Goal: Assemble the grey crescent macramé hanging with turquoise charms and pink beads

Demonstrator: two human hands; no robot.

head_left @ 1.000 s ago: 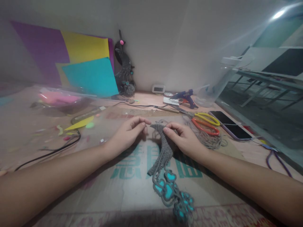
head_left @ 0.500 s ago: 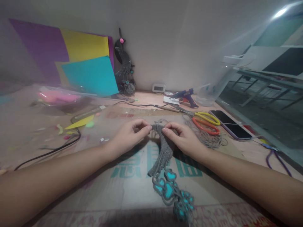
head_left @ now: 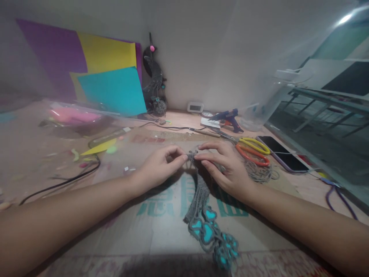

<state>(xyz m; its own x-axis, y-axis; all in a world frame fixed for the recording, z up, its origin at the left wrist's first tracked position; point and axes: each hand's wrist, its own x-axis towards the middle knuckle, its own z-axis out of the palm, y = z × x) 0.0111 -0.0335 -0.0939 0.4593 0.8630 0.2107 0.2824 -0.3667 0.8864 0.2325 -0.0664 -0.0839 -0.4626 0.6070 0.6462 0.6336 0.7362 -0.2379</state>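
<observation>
A grey cord ornament (head_left: 198, 198) lies on the printed cardboard, its curved body running down to turquoise-filled heart shapes (head_left: 207, 232) and round pieces at the lower end. At its top edge, my left hand (head_left: 161, 165) pinches the cord between thumb and forefinger. My right hand (head_left: 226, 169) is at the right of the same top, fingers apart, with fingertips touching or very near the small grey loops there. Whether any cord end is between those fingers cannot be made out.
Scissors with yellow and orange handles (head_left: 253, 150), tangled grey cord (head_left: 259, 171) and a phone (head_left: 284, 154) lie right. Behind are a glue gun (head_left: 227, 117) and a small white clock-like device (head_left: 195, 107). Coloured sheets (head_left: 112, 92) and a similar grey ornament (head_left: 155, 77) stand at the wall.
My right hand has opened from its pinch on the ornament, its fingers now spread at the top. The left hand still pinches; the ornament's upper body has shifted slightly.
</observation>
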